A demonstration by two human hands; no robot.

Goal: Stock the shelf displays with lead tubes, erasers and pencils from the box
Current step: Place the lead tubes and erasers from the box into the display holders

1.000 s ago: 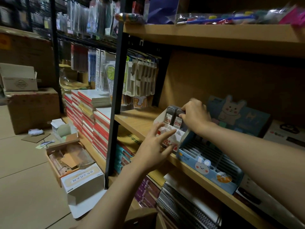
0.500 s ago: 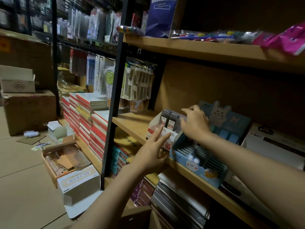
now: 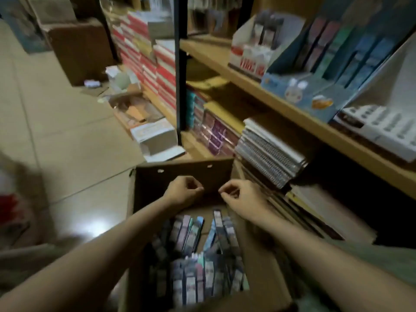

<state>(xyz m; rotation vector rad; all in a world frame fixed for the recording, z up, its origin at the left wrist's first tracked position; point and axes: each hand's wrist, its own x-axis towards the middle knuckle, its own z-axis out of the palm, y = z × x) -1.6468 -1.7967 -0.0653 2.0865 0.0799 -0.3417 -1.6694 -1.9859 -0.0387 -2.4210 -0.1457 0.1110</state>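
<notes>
Cardboard filled the lower middle of the frame: the open box sat on the floor below me, its far flap standing up, and inside it lay the slim packets, standing on edge in rows, grey, blue, pink and green. I judged them light and stiff, thin card or plastic sleeves that would slide against one another, so I would have pinched a few together by their long flat sides near the top edge, where they stood proud of the rest. My left hand and right hand both hovered over the far end of the box, fingers loosely curled, thumb near fingertips; I could see nothing held in either, though the blur left a very small item possible. In the upper right of the frame the white and red display stood on the wooden shelf with two dark tubes upright in it, and just beside it the blue rabbit display held rows of long packets. I could not read any label, nor tell which packets were leads, erasers or pencils. The box bottom was hidden under the stock, its near edge was cut off by the frame, and the left side of the frame was smeared by motion.
</notes>
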